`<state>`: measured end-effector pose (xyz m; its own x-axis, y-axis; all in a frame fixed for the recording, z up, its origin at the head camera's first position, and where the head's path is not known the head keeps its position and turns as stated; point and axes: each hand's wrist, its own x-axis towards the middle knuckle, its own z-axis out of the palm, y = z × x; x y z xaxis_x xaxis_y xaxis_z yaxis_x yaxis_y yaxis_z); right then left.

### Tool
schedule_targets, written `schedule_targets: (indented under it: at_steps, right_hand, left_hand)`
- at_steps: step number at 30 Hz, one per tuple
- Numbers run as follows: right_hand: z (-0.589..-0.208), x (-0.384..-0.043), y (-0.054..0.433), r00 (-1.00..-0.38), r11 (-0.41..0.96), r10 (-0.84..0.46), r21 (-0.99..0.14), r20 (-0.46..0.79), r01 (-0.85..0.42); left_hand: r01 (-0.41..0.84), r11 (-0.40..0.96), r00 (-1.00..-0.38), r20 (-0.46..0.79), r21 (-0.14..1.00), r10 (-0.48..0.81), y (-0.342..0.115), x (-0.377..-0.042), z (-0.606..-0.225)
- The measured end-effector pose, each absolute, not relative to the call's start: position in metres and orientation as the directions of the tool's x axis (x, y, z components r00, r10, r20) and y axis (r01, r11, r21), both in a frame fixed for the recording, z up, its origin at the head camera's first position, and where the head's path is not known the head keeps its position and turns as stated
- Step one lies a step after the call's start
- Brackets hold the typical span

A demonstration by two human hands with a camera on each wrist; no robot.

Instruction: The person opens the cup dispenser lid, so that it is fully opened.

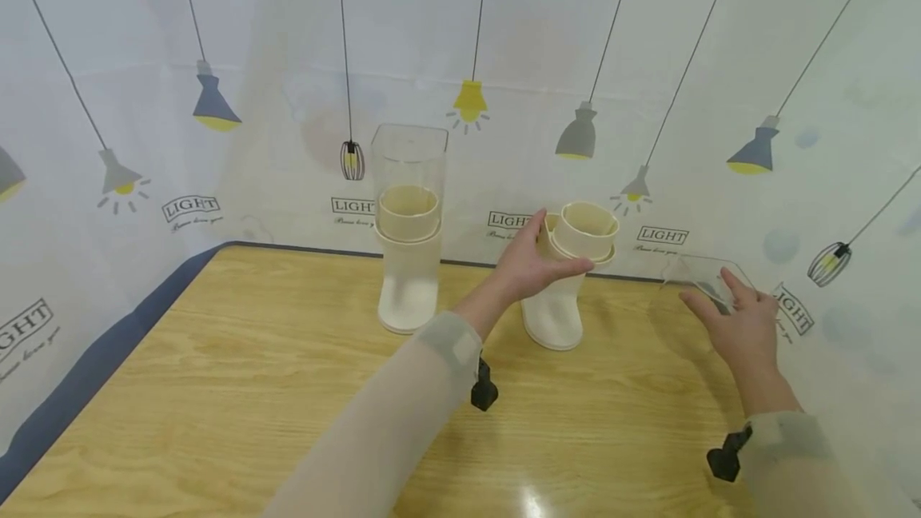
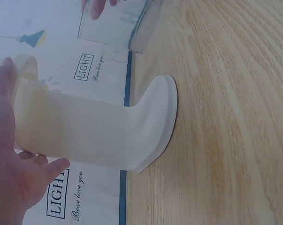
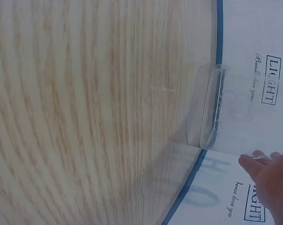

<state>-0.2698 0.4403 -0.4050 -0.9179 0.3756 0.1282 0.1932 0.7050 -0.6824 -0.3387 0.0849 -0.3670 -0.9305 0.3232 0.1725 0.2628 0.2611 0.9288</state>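
Fingers and thumb of my left hand [image 1: 536,262] grip the upper part of a cream dispenser stand [image 1: 561,314], just below its round collar. The stand is upright, and its rounded foot is down at the tabletop in the left wrist view. To its right, my right hand [image 1: 744,334] holds a clear plastic container [image 1: 701,266], thumb on one side and fingers on the other. In the right wrist view the container's rounded bottom edge [image 3: 204,108] shows low by the table's back edge. A matching cream stand [image 1: 410,278] with a clear container [image 1: 410,154] on top stands left of both hands.
The wooden table [image 1: 288,390] ends at a dark blue back edge, against a white curtain [image 1: 288,38] printed with lamps and lettering. This curtain also runs close along the right, beside my right hand.
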Motion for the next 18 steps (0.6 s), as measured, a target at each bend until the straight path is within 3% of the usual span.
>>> schedule_targets:
  at_steps: [18]
  right_hand:
    - [-0.4044,-0.2673,0.4423,-0.933,0.772,0.333,-0.608,0.135,0.187]
  left_hand:
    - [0.276,0.261,-0.928,0.186,0.925,0.323,0.0841,-0.3359,-0.3664]
